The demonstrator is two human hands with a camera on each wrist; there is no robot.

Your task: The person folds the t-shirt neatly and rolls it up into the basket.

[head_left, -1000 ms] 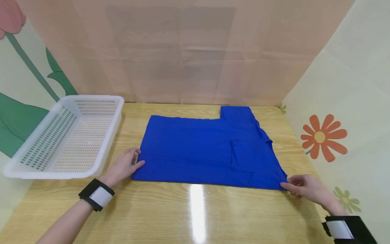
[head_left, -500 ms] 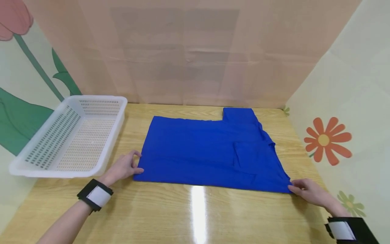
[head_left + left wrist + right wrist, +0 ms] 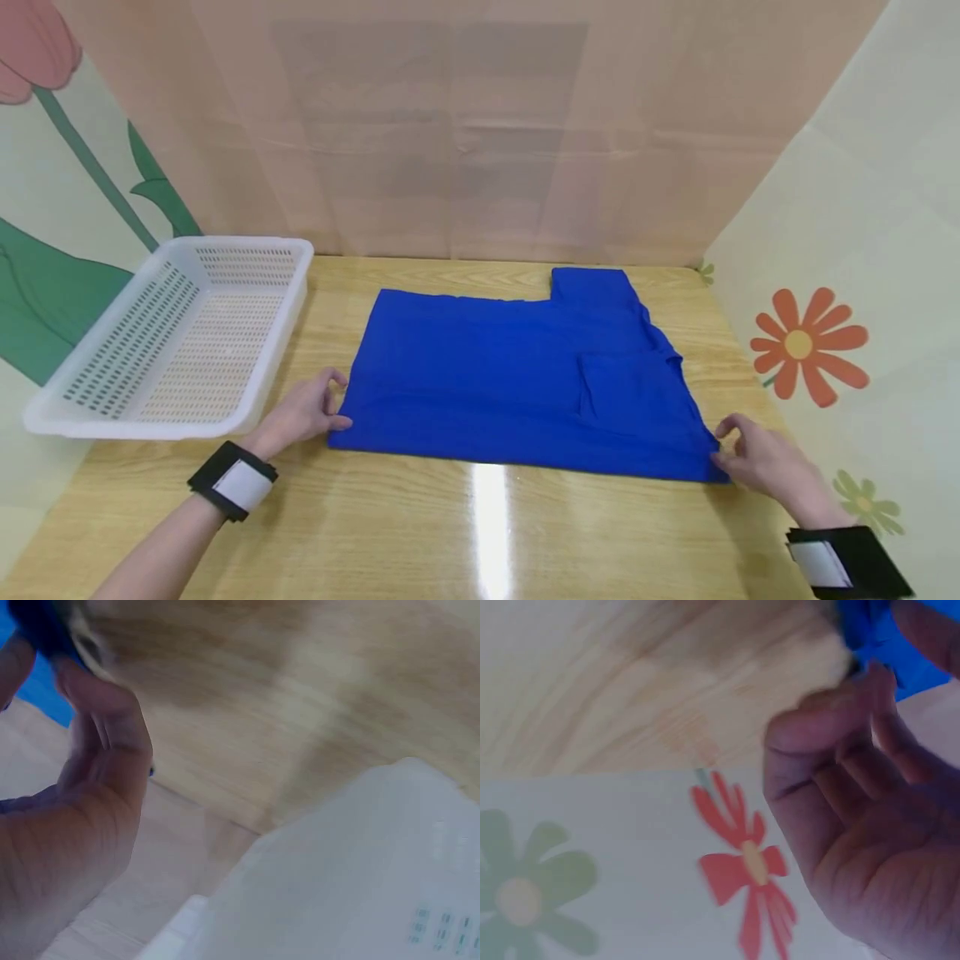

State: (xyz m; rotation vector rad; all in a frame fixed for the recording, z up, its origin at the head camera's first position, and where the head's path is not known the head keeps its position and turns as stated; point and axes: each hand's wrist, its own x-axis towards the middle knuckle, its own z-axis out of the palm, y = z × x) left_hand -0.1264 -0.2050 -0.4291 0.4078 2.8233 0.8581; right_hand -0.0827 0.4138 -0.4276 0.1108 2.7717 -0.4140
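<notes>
A blue T-shirt (image 3: 480,375) lies folded lengthwise on the wooden table, one sleeve (image 3: 592,285) sticking out at the back right. A squarish outline shows through the cloth on its right part. My left hand (image 3: 303,408) holds the near-left edge, its thumb and index finger (image 3: 105,701) bent around the cloth. At the near-right corner, my right hand (image 3: 765,458) has curled fingers (image 3: 817,724) and a thumb at the cloth, the index finger arched up. The fabric along the near edge looks fairly straight. The fingertips' undersides are partly hidden in the head view.
A white perforated plastic basket (image 3: 258,367) stands left of the shirt, close to my left forearm. A pinkish sheet (image 3: 450,150) covers the wall behind the table (image 3: 375,533). A flower-patterned wall covering (image 3: 900,250) borders the right side.
The shirt's near-right corner has shifted slightly right and toward me with my right hand, and the near edge looks smoother. My right index finger has lifted into an arch. My left hand stays nearly still.
</notes>
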